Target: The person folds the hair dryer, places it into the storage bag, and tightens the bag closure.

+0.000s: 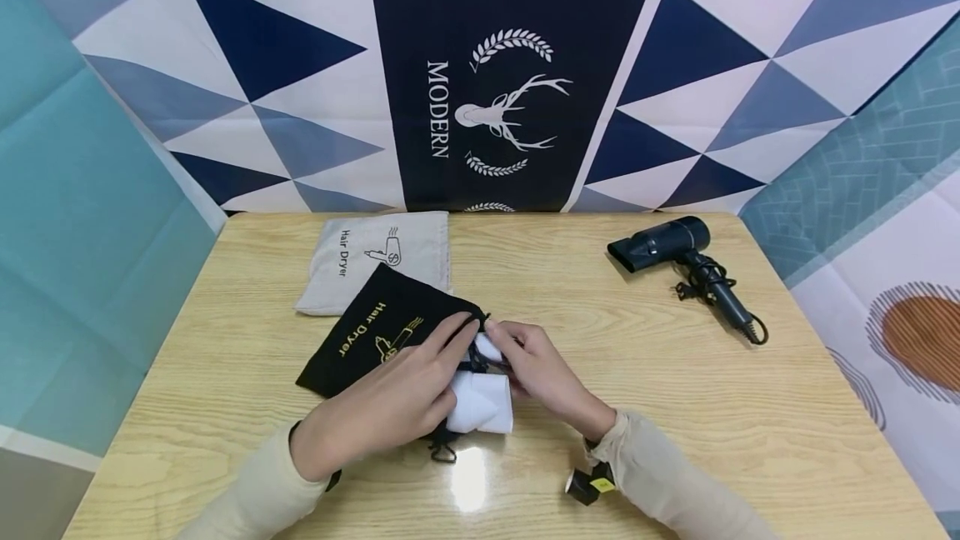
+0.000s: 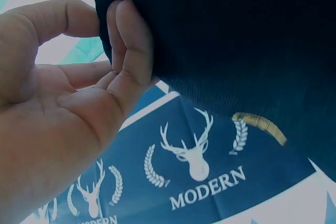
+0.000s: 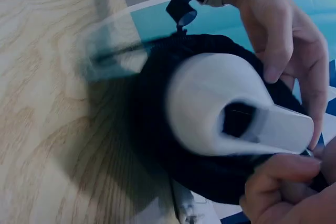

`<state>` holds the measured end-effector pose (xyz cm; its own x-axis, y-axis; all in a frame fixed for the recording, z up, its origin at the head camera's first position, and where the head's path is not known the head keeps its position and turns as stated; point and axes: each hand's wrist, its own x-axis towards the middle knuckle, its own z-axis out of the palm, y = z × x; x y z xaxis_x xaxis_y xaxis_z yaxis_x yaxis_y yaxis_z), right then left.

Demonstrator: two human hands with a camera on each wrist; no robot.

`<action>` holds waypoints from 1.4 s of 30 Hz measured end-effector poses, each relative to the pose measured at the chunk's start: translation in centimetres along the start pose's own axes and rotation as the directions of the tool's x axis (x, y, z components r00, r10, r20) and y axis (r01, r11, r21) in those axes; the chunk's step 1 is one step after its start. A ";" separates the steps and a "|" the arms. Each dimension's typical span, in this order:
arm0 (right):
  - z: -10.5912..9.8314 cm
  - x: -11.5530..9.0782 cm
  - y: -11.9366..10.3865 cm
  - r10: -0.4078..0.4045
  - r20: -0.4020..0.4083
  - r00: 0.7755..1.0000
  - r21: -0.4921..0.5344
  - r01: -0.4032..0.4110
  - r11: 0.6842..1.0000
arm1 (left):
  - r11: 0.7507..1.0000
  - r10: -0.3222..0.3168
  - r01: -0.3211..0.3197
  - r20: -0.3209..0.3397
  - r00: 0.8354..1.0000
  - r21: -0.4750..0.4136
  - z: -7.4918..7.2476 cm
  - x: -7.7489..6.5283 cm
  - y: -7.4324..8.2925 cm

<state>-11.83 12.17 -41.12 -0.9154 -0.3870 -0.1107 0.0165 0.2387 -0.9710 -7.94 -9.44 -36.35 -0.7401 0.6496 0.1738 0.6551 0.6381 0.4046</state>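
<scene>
A black drawstring bag (image 1: 408, 294) marked "Hair Dryer" lies slanted at the middle of the table, its mouth to the right. Inside that mouth is a white hair dryer (image 1: 480, 407), its round end poking out; the right wrist view shows its barrel (image 3: 202, 93) with the handle (image 3: 291, 129) beside it, and the rest is hidden in the cloth. My left hand (image 1: 397, 398) grips the bag's rim between thumb and fingers. At the opposite side of the opening, my right hand (image 1: 547, 369) pinches the rim with thumb and forefinger.
Behind the black bag, a grey "Hair Dryer" bag (image 1: 337, 269) lies flat, partly overlapped by it. A black hair dryer (image 1: 667, 244) with its cord wrapped round the handle rests at the back right. Patterned cloth (image 1: 300, 40) stands along the table's far edge.
</scene>
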 end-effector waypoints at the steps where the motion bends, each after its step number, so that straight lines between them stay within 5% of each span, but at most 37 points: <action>1: -0.1 0.0 0.0 -0.008 0.024 1.000 -0.022 0.008 1.000 | 1.000 0.001 -0.001 0.006 1.000 -0.009 0.0 0.0 0.1; 9: -1.1 -0.1 -0.2 -0.019 0.143 0.990 -0.147 0.040 0.988 | 1.000 0.009 -0.009 0.009 1.000 -0.013 0.0 0.0 0.1; 16: -1.1 -0.1 -0.3 -0.068 0.017 0.998 -0.272 0.070 0.960 | 1.000 0.016 -0.016 -0.008 1.000 0.012 0.3 -0.1 0.3; 24: -0.8 -0.1 -0.3 -0.003 -0.086 0.996 -0.081 -0.004 0.997 | 1.000 -0.018 0.018 -0.019 1.000 0.008 0.5 0.1 0.5; 28: -0.2 -0.1 -0.2 0.027 -0.039 0.999 0.065 -0.025 0.998 | 1.000 -0.013 0.012 -0.041 0.999 -0.008 0.9 0.1 0.6; 36: 0.5 -0.2 0.0 0.055 -0.025 0.998 0.276 -0.046 0.960 | 1.000 0.014 -0.016 -0.111 0.994 -0.020 2.2 0.5 1.1; 42: 0.7 -0.3 0.0 0.042 0.066 0.997 0.466 -0.069 0.882 | 0.995 0.062 -0.072 -0.122 0.991 -0.074 3.1 0.7 1.8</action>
<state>-11.30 11.66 -41.21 -0.8852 -0.4348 -0.1656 0.2648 -0.1780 -0.9477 -6.86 -6.58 -38.25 -0.7110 0.6326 0.3071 0.6933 0.5574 0.4567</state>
